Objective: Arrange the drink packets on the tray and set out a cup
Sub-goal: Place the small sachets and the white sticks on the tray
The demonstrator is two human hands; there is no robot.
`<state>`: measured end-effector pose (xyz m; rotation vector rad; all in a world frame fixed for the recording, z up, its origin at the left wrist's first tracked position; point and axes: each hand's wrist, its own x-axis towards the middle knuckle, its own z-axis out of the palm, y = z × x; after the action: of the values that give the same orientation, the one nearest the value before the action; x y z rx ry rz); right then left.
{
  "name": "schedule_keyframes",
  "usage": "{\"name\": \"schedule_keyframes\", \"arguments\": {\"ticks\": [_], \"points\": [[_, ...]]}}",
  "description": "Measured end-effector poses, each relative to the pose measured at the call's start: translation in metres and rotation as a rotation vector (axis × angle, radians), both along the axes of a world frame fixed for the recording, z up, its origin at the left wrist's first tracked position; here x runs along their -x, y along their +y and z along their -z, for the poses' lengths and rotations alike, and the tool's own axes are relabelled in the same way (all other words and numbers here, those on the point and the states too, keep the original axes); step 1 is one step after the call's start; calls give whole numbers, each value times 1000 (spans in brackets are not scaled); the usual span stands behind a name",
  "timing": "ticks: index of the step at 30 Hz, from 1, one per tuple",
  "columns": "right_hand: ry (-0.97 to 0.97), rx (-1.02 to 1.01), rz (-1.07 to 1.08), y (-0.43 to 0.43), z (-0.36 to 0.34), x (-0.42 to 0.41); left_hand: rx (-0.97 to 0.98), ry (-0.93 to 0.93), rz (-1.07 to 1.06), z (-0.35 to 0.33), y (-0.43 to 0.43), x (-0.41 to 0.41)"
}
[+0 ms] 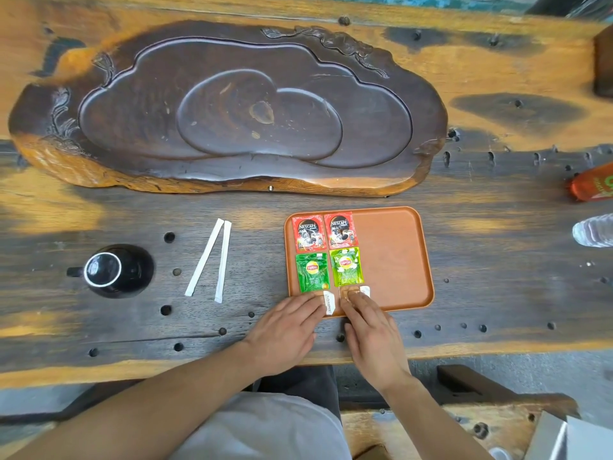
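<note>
An orange tray (394,254) lies on the wooden table. In its left half sit two red Nescafé packets (307,233) (341,230) side by side, with two green Lipton packets (312,272) (346,266) below them. At the tray's near edge my left hand (285,333) presses its fingertips on a small white sachet (329,303). My right hand (371,330) rests its fingers on another white sachet (364,291), mostly hidden. A black cup (114,269) stands upside down at the left.
Two long white stick packets (207,260) lie between the cup and the tray. A large carved dark wooden tea board (232,107) fills the far side. An orange-red pouch (593,182) and a clear plastic bottle (595,230) sit at the right edge.
</note>
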<state>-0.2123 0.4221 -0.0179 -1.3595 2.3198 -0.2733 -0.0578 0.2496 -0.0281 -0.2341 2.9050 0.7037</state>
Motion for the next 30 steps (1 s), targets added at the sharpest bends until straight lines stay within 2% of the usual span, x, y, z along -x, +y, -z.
{"name": "schedule_keyframes", "arguments": {"ticks": [2,4,9,12,17,24,30], "points": [[5,32,16,-1,-4,1,-17,28,-35,-3,-1,-1],[1,75,37,-5,-7,-2,-50,58,-157,-8,-5,-5],[-33,141,77,-61,-7,-33,-45,52,-762,-8,-67,-44],[-82,80,106,-108,-8,-58,18,12,-973,0,-106,-70],[-197,-61,148,-179,-8,-93,-20,-191,-1033,15,-139,-80],[-159,-193,231,-234,6,-121,-167,-180,-1112,9,-139,-70],[-183,-248,381,-242,11,-128,-159,-188,-1120,5,-131,-67]]}}
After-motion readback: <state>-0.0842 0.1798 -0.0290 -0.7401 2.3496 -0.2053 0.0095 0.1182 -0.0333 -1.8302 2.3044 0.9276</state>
